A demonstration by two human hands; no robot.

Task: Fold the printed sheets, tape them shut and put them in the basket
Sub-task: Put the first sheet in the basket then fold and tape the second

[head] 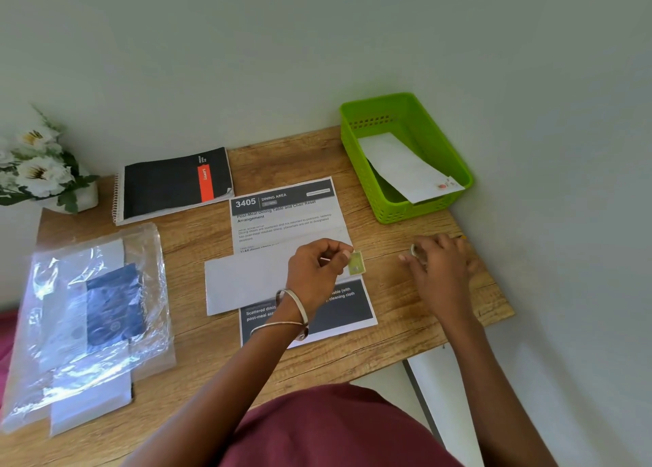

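Basket (423,202) holding folded sheet (405,166), plastic sleeve (88,307) holding papers

The wooden table (405,329) carries a green basket (441,198), a printed sheet (282,216), a black notebook (169,184), a plastic bag (91,322) and a flower pot (83,198).

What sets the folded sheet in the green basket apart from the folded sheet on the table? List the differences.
The folded sheet in the green basket leans tilted against the basket wall; the folded sheet on the table lies flat across an open printed sheet.
The basket one is untouched; the table one is under the left hand, which pinches a piece of tape at its edge.
Both show a blank white side.
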